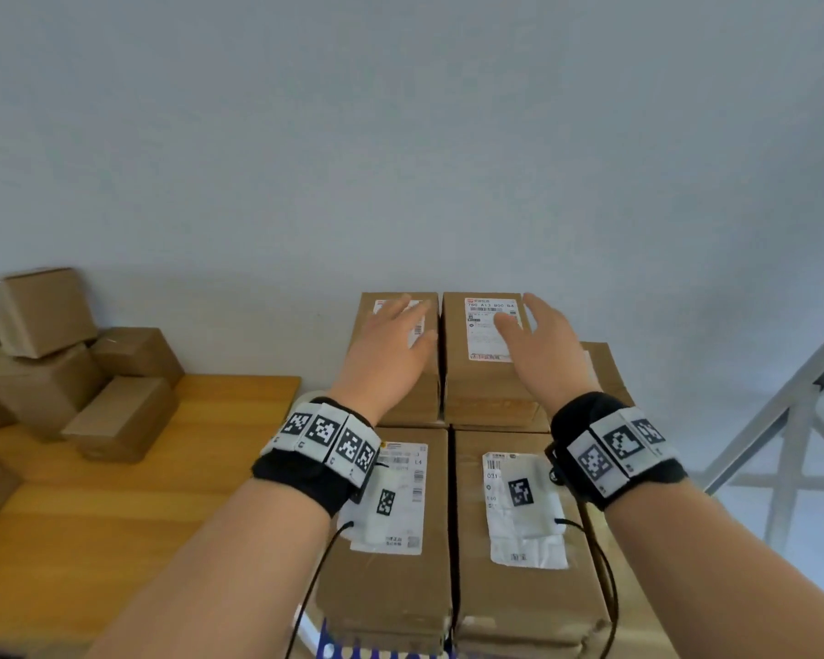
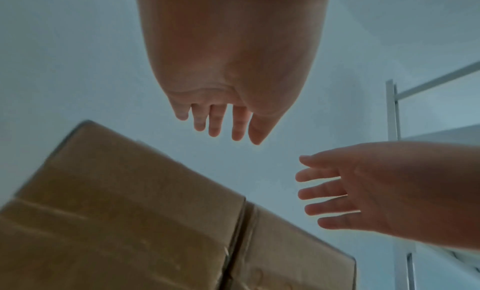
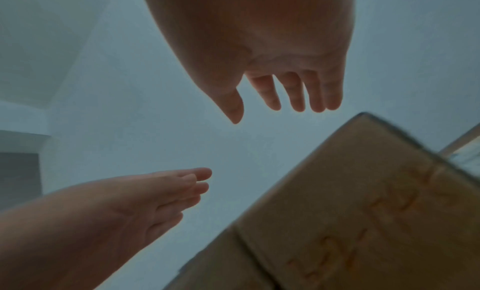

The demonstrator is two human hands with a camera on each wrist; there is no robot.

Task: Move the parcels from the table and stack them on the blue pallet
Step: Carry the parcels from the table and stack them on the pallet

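I count four brown cardboard parcels with white labels (image 1: 490, 368) in the stack's top layer, a sliver of blue pallet (image 1: 326, 646) below. My left hand (image 1: 386, 347) and right hand (image 1: 543, 349) hover above, fingers straight, loosely spread, holding nothing. At least five plain brown boxes (image 1: 120, 416) remain on the wooden table (image 1: 115, 516); a grey metal rack (image 1: 790, 420) stands right.

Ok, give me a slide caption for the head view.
Both hands, left and right, open above four stacked parcels; more parcels wait on the table.
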